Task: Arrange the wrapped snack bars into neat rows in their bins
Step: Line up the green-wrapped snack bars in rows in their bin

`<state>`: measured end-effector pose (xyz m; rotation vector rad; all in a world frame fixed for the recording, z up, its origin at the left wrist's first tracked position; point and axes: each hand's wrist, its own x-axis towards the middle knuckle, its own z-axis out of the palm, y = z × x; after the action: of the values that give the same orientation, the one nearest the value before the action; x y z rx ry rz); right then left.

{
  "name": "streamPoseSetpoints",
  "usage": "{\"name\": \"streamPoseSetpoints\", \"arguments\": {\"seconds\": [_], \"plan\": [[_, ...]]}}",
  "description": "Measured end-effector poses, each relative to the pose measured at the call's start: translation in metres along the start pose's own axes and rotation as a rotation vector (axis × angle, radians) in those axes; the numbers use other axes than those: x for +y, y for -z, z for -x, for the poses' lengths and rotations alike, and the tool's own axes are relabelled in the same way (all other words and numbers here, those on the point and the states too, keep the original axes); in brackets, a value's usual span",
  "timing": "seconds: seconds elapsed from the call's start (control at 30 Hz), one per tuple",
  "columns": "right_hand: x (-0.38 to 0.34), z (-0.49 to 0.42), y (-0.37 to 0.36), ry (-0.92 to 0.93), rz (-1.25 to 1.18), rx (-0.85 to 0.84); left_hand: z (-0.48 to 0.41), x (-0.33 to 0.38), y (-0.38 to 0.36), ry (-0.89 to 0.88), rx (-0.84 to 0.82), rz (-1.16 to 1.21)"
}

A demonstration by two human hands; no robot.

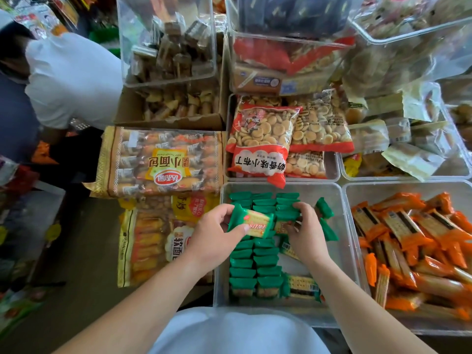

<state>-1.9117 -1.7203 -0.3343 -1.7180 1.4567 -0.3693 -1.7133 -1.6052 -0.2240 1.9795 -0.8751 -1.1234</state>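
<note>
left hand: fingers pinch green snack bar | right hand: fingers curled round second bar | both above clear bin

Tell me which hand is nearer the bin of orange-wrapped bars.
Right. The right hand grips stacked green bars mid-bin, just left of the orange-bar bin. The left hand holds a green bar farther left, over the left side of the green-bar bin.

A: Head view, where from?
B: Worn on the head, faced forward and down, close above the clear bin at 6 o'clock.
A: Far reach?
B: Took in stacked tubs at 12 o'clock.
</note>
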Motion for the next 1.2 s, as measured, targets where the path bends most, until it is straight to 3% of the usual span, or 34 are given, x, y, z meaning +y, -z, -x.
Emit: {"name": "streamPoseSetpoints", "arguments": {"seconds": [0.17,0.37,0.53,0.63,0.73,0.87,0.97,1.1,1.2], "plan": [[0.002,-0.002,0.003,-0.156,-0.105,0.028,0.003,0.001,-0.002,0.004,-0.021,-0.013],[-0.002,0.002,0.009,-0.252,-0.244,-0.090,0.004,0.005,-0.004,0.002,-0.010,-0.021],[-0.025,0.022,0.040,-0.132,-0.192,-0.015,0.005,0.014,-0.013,-0.024,-0.057,-0.048],[-0.048,0.045,0.069,-0.056,-0.338,-0.171,0.003,0.023,-0.026,-0.087,-0.124,-0.068],[-0.050,0.063,0.089,-0.035,-0.309,-0.291,0.001,0.030,-0.045,-0.112,-0.233,-0.058],[-0.020,0.082,0.110,-0.087,-0.173,-0.058,-0.005,0.027,-0.074,-0.114,-0.328,-0.175],[-0.002,0.102,0.125,-0.165,-0.245,0.144,-0.019,0.021,-0.098,-0.166,-0.455,-0.573],[0.012,0.124,0.134,-0.247,-0.357,0.231,-0.036,0.011,-0.144,-0.211,-0.673,-0.934],[0.018,0.140,0.137,-0.308,-0.397,0.268,-0.047,0.000,-0.174,-0.189,-0.678,-1.035]]}}
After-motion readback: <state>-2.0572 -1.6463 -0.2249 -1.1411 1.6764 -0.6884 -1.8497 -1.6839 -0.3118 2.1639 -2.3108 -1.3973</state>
